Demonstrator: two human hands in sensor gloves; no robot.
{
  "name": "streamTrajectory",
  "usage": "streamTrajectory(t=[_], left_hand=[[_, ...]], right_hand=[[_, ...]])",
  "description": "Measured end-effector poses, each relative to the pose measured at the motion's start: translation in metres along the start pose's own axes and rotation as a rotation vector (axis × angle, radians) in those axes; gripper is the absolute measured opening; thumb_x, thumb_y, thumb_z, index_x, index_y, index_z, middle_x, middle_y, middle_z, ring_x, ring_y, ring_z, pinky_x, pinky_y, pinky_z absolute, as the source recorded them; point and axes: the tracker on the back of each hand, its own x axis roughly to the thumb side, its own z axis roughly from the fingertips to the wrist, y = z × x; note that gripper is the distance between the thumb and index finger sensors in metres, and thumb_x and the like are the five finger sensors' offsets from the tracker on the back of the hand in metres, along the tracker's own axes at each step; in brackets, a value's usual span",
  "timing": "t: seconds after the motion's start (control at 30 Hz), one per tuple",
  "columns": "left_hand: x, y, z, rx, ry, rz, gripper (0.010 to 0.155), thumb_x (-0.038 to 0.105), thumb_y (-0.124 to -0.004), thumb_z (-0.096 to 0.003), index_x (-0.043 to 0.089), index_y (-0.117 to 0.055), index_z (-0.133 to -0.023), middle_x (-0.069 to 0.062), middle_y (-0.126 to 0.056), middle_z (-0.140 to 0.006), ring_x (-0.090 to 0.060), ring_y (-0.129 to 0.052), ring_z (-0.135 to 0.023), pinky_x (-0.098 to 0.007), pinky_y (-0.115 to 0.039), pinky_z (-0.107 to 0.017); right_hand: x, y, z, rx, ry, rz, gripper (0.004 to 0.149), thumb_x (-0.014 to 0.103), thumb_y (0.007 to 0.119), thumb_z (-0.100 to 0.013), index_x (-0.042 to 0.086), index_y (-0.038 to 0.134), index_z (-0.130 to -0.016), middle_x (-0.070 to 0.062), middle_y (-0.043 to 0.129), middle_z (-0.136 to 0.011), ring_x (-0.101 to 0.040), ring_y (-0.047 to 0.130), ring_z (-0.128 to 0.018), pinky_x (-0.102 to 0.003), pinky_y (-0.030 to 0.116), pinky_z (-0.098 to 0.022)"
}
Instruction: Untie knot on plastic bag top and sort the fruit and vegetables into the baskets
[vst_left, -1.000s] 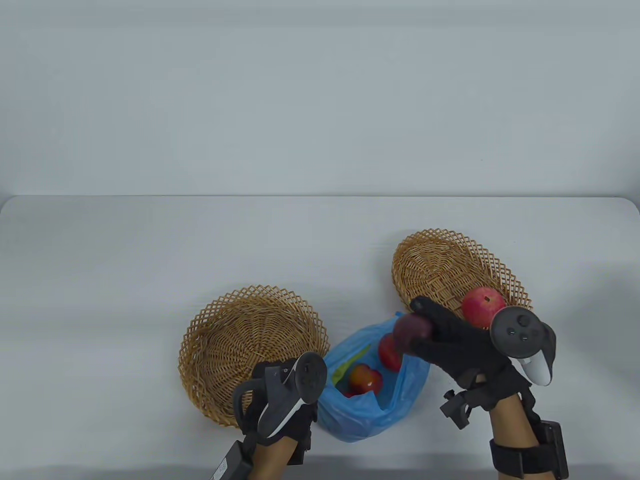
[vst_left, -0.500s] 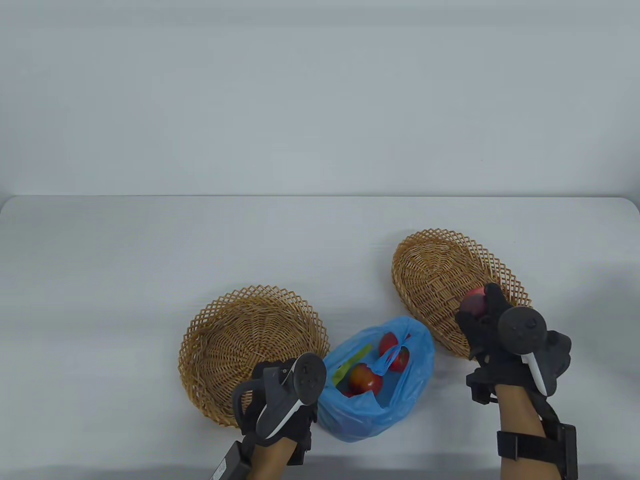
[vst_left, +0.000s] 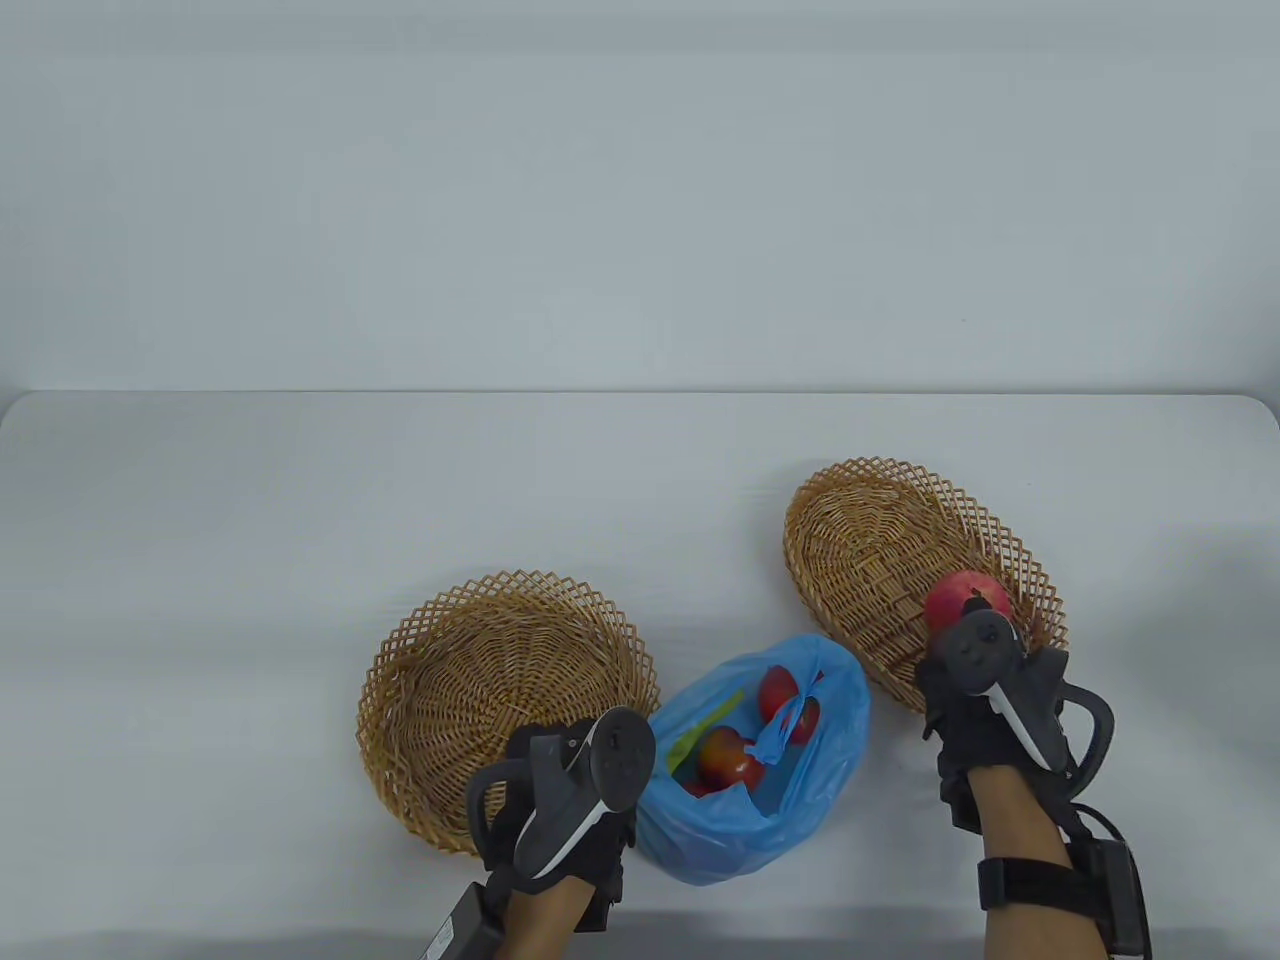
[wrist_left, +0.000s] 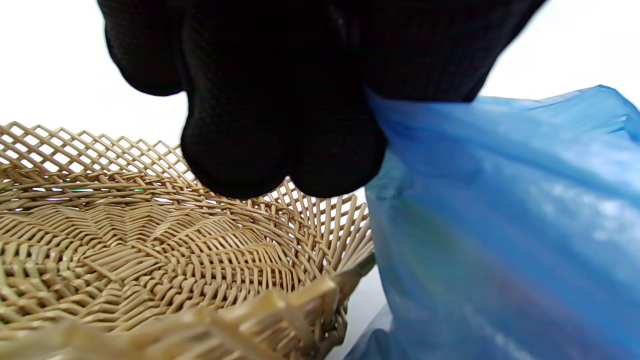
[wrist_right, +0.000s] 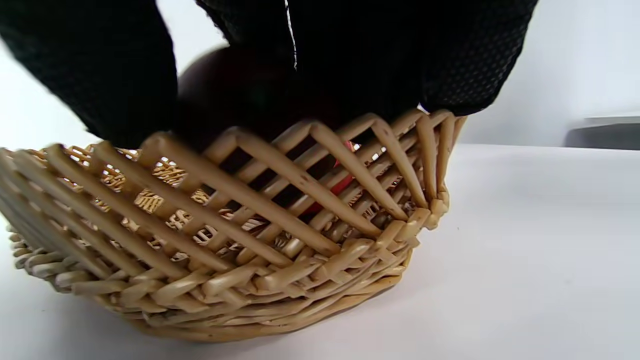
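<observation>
Left hand (vst_left: 560, 800): our fingers (wrist_left: 280, 150) pinch the blue bag's edge, holding it open
Bag (vst_left: 755, 800): knot undone, mouth open on the table (vst_left: 250, 560); red produce (vst_left: 730, 758) and something green remain inside
Right hand (vst_left: 990, 700): over the right basket's near rim; fingers round a dark fruit (wrist_right: 225, 85), we judge
Left basket (vst_left: 500, 690): nothing in it that we can see
Right basket (vst_left: 870, 550): one red fruit (vst_left: 965, 598) in it
Progress: untying done, sorting barely begun

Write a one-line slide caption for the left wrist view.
Gloved left hand pinches the blue plastic bag's edge beside a wicker basket.
</observation>
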Motion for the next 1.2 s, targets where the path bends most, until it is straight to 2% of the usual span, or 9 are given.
streamTrajectory(t=[0.23, 0.33, 0.43, 0.53, 0.6, 0.7, 0.83, 1.0, 1.2], left_hand=[[0.0, 0.0, 0.0, 0.002, 0.0, 0.008, 0.042, 0.044, -0.086, -0.0429, 0.029, -0.088, -0.082, 0.008, -0.106, -0.058, -0.021, -0.107, -0.053, -0.052, -0.072, -0.068], [0.0, 0.0, 0.0, 0.002, -0.001, 0.005, 0.042, 0.044, -0.086, -0.043, 0.029, -0.088, -0.082, 0.008, -0.106, -0.058, -0.021, -0.107, -0.053, -0.052, -0.072, -0.068], [0.0, 0.001, -0.001, 0.004, 0.001, 0.015, 0.042, 0.044, -0.086, -0.0431, 0.029, -0.088, -0.082, 0.008, -0.106, -0.058, -0.021, -0.107, -0.053, -0.052, -0.072, -0.068], [0.0, 0.0, 0.0, 0.004, 0.002, 0.011, 0.042, 0.044, -0.086, -0.043, 0.029, -0.088, -0.082, 0.008, -0.106, -0.058, -0.021, -0.107, -0.053, -0.052, -0.072, -0.068], [0.0, 0.0, 0.0, 0.007, 0.0, 0.004, 0.042, 0.044, -0.086, -0.0429, 0.029, -0.088, -0.082, 0.008, -0.106, -0.058, -0.021, -0.107, -0.053, -0.052, -0.072, -0.067], [0.001, 0.0, 0.0, 0.006, 0.001, -0.001, 0.042, 0.044, -0.086, -0.0431, 0.029, -0.088, -0.082, 0.008, -0.106, -0.058, -0.02, -0.107, -0.053, -0.052, -0.072, -0.068], [0.001, 0.0, 0.0, 0.004, 0.0, 0.0, 0.042, 0.044, -0.085, -0.0431, 0.03, -0.088, -0.083, 0.008, -0.106, -0.058, -0.02, -0.107, -0.053, -0.052, -0.072, -0.068], [0.003, -0.001, -0.001, -0.003, -0.004, -0.014, 0.042, 0.044, -0.085, -0.0432, 0.03, -0.088, -0.083, 0.008, -0.106, -0.058, -0.02, -0.107, -0.054, -0.052, -0.072, -0.068], [0.004, -0.001, -0.001, -0.006, -0.008, -0.021, 0.042, 0.044, -0.085, -0.0432, 0.03, -0.088, -0.083, 0.008, -0.106, -0.058, -0.02, -0.107, -0.054, -0.052, -0.072, -0.068]], right_hand=[[0.007, -0.02, 0.008, -0.082, -0.031, -0.019, 0.077, 0.048, 0.083, -0.043, 0.018, 0.05, -0.106, -0.021, 0.062, -0.107, -0.044, 0.072, -0.091, -0.063, 0.062, -0.065], [0.017, -0.052, 0.025, -0.156, -0.098, -0.102, 0.063, 0.051, 0.083, -0.043, 0.02, 0.071, -0.096, -0.015, 0.082, -0.098, -0.042, 0.078, -0.087, -0.063, 0.064, -0.064], [0.032, -0.088, 0.056, -0.277, -0.263, -0.196, 0.048, 0.05, 0.083, -0.043, 0.021, 0.089, -0.08, -0.01, 0.1, -0.078, -0.034, 0.095, -0.07, -0.057, 0.075, -0.057], [0.058, -0.1, 0.086, -0.212, -0.517, -0.207, 0.043, 0.053, 0.081, -0.043, 0.022, 0.098, -0.068, -0.007, 0.108, -0.063, -0.03, 0.103, -0.056, -0.054, 0.082, -0.05], [0.081, -0.091, 0.1, -0.046, -0.664, -0.137, 0.043, 0.054, 0.081, -0.043, 0.021, 0.099, -0.066, -0.007, 0.11, -0.06, -0.03, 0.104, -0.052, -0.053, 0.082, -0.049], [0.109, -0.063, 0.112, 0.137, -0.731, 0.04, 0.045, 0.055, 0.081, -0.043, 0.022, 0.099, -0.066, -0.006, 0.11, -0.059, -0.029, 0.105, -0.052, -0.053, 0.083, -0.049], [0.125, -0.039, 0.115, 0.097, -0.718, 0.174, 0.051, 0.054, 0.079, -0.044, 0.023, 0.088, -0.083, -0.007, 0.101, -0.081, -0.031, 0.097, -0.071, -0.054, 0.077, -0.059], [0.133, -0.015, 0.111, 0.042, -0.678, 0.278, 0.069, 0.05, 0.082, -0.044, 0.028, 0.057, -0.104, -0.007, 0.068, -0.112, -0.032, 0.066, -0.107, -0.061, 0.06, -0.073], [0.133, 0.004, 0.094, 0.083, -0.615, 0.37, 0.076, 0.049, 0.084, -0.042, 0.028, 0.049, -0.107, -0.011, 0.055, -0.116, -0.038, 0.064, -0.106, -0.06, 0.061, -0.072]])
